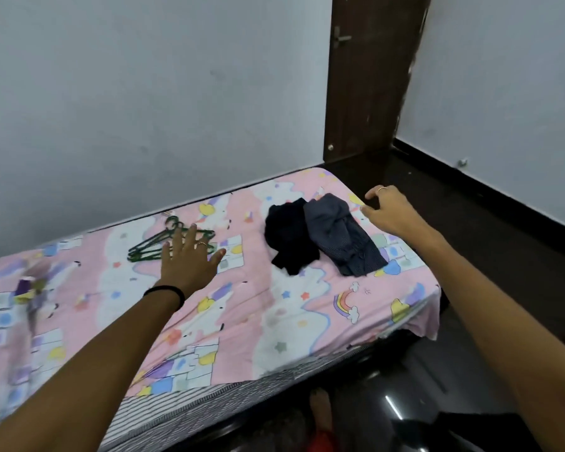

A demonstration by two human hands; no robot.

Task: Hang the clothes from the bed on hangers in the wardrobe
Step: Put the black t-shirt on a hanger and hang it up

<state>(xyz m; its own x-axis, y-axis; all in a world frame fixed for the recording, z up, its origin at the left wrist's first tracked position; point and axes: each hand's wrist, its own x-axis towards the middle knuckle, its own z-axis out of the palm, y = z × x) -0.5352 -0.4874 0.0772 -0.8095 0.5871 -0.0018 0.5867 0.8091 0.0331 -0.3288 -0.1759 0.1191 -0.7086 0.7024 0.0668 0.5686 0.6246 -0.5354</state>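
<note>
Head view: my left hand [186, 256] spreads straight fingers over thin green plastic hangers [163, 241]; my right hand [388, 208], loosely curled, holds nothing beside crumpled grey striped cloth [343, 236]. I should lift one hanger cleanly.

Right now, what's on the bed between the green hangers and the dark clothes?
Nothing but the pink cartoon bedsheet. In the head view, the stretch between the green hangers and the black garment is bare sheet; only the left hand's thumb pokes toward it.

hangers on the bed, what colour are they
Dark green: the hangers lie in a small bunch on the bedsheet, seen in the head view.
</note>
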